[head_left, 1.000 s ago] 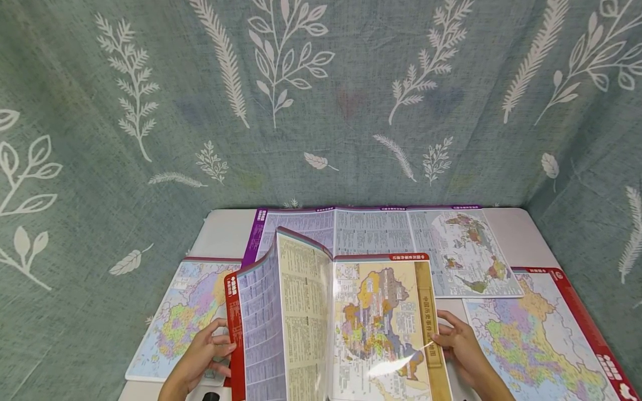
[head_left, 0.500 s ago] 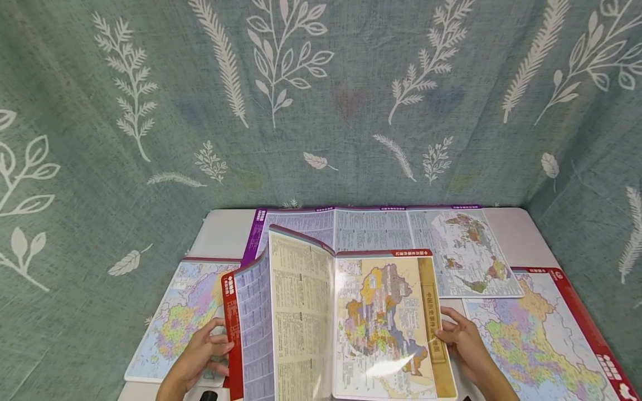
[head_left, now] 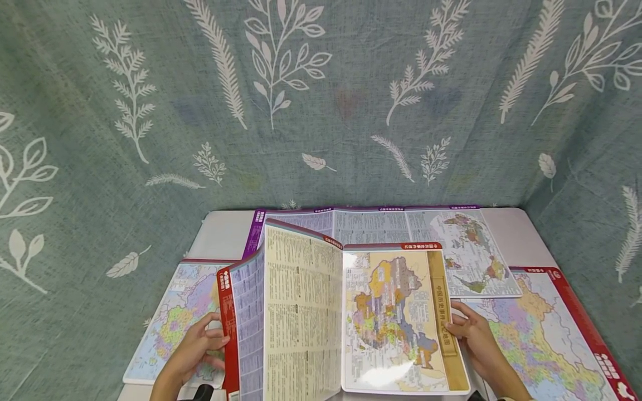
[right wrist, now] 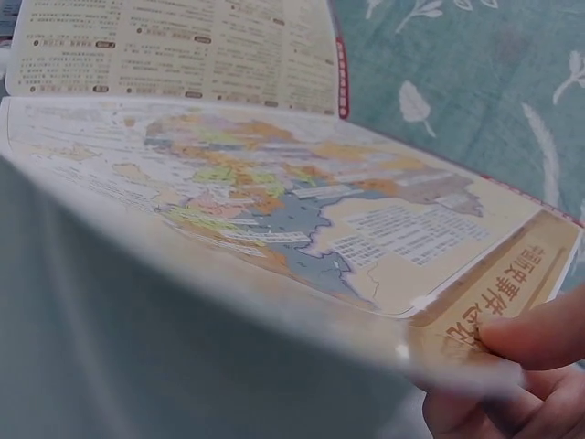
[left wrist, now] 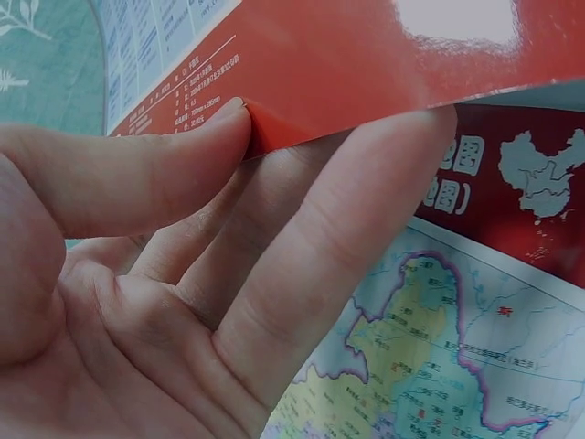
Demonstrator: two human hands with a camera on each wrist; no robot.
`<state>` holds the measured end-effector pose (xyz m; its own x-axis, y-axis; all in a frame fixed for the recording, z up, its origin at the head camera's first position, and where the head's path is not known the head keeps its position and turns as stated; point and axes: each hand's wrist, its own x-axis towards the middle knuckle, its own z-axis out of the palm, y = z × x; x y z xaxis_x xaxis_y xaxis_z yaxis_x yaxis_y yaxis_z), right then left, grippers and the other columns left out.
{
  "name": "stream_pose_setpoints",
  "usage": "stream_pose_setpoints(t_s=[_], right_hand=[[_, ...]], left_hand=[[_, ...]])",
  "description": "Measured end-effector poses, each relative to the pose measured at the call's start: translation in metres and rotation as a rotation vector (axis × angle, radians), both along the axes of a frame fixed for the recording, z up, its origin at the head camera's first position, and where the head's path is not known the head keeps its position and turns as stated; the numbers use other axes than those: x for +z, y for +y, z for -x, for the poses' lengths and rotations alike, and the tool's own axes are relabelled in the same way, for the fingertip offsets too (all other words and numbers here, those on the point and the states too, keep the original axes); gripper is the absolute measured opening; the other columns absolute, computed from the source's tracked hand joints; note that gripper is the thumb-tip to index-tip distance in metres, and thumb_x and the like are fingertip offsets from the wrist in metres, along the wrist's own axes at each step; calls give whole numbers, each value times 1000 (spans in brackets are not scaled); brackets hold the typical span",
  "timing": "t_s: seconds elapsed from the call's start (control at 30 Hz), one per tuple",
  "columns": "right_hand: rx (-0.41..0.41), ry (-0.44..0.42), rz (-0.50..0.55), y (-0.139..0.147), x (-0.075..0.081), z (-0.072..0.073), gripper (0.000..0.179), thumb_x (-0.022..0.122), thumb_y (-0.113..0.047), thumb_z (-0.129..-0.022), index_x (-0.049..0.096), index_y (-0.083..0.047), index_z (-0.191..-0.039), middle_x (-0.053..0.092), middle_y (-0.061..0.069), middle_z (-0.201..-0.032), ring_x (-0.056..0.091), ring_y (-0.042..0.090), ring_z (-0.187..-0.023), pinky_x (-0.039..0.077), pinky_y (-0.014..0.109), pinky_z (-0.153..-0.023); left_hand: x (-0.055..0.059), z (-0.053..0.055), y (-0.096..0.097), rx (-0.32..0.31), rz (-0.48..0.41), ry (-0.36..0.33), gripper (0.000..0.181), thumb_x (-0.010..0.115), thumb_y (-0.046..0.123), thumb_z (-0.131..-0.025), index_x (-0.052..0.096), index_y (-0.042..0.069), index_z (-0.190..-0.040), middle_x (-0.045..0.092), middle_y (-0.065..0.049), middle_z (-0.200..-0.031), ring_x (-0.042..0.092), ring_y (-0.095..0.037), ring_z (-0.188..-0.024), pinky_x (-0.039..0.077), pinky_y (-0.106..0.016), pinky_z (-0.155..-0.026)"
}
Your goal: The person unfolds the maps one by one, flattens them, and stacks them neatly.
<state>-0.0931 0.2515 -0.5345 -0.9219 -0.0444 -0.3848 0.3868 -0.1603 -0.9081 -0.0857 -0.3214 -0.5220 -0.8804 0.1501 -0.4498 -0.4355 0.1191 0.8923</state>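
Note:
A laminated folding map (head_left: 391, 317) spans both hands in the head view, its panels bent in a zigzag. My left hand (head_left: 198, 346) pinches its red left edge; in the left wrist view the thumb (left wrist: 183, 169) lies on the printed face with the fingers behind. With thumb on top, my right hand (head_left: 473, 337) pinches the gold right edge, also seen in the right wrist view around the gold strip (right wrist: 498, 302). The middle cream text panel (head_left: 303, 312) stands raised, hiding part of the purple text panel (head_left: 251, 328) behind it.
Behind lies a purple-edged world map (head_left: 371, 225), partly covered. A colourful China map (head_left: 175, 323) is at left and a red-edged China map (head_left: 546, 340) at right, all on a white table (head_left: 220, 234). A green leaf-patterned curtain (head_left: 321, 111) surrounds the table.
The held folding map has spread wider: my right hand has moved right and slightly up with the gold edge, my left slightly left. The cream panel has swung further into view.

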Motion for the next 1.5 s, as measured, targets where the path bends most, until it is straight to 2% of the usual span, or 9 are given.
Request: stream_pose_setpoints(t_s=[0.3,0.53,0.7,0.83,0.9,1.2,1.37,1.43,1.5], right_hand=[[-27,3,15,7,0,2,63,55,8,-86,24,4,-142,70,1,-99,68,20,-82,56,31,-70],[-36,16,17,11,1,2,63,54,7,-87,21,5,-141,70,-2,-95,68,19,-81,56,31,-70],[-46,35,20,13,1,2,55,55,6,-87,31,2,-136,70,-1,-95,68,20,-80,56,31,-67],[-58,40,31,14,0,2,44,56,6,-86,46,-10,-125,71,-1,-95,68,18,-79,56,30,-67],[-70,36,38,14,-1,2,42,56,7,-86,49,-15,-121,71,-2,-94,67,18,-80,56,30,-67],[-69,38,22,17,1,3,48,55,6,-88,38,-8,-130,70,-7,-93,67,15,-82,55,27,-69],[-57,27,35,19,3,6,61,55,4,-89,24,1,-142,69,-8,-94,67,15,-82,56,29,-69],[-56,20,37,21,4,7,62,55,3,-90,22,0,-143,69,-8,-94,67,15,-82,56,30,-69],[-60,15,44,22,4,7,58,55,3,-90,28,-5,-140,69,-8,-95,67,15,-83,56,30,-70]], left_hand=[[-2,4,-3,14,17,-8,46,58,7,-91,32,2,-128,68,-16,-95,66,-34,-72,54,-55,-60],[-3,6,-3,17,20,-9,47,58,7,-91,31,1,-129,68,-15,-98,66,-34,-75,53,-56,-61],[-3,7,-3,16,19,-1,46,57,7,-91,31,1,-128,68,-16,-97,66,-33,-74,53,-56,-61],[-3,9,-3,6,25,10,45,57,6,-91,32,0,-128,68,-17,-94,66,-33,-72,53,-55,-60],[-3,10,-3,5,31,11,46,57,6,-90,32,0,-128,68,-16,-93,66,-32,-72,54,-55,-60],[-7,15,-4,38,72,6,47,58,7,-90,33,1,-129,68,-16,-92,66,-32,-71,54,-53,-59],[-8,19,-4,41,71,2,46,59,7,-90,33,1,-127,68,-16,-92,66,-33,-71,54,-53,-60],[-8,21,-5,39,79,8,45,60,6,-89,34,1,-126,69,-16,-92,66,-33,-71,54,-53,-59],[-7,23,-6,45,90,13,44,60,5,-89,34,1,-125,69,-16,-92,66,-32,-71,54,-53,-59]])
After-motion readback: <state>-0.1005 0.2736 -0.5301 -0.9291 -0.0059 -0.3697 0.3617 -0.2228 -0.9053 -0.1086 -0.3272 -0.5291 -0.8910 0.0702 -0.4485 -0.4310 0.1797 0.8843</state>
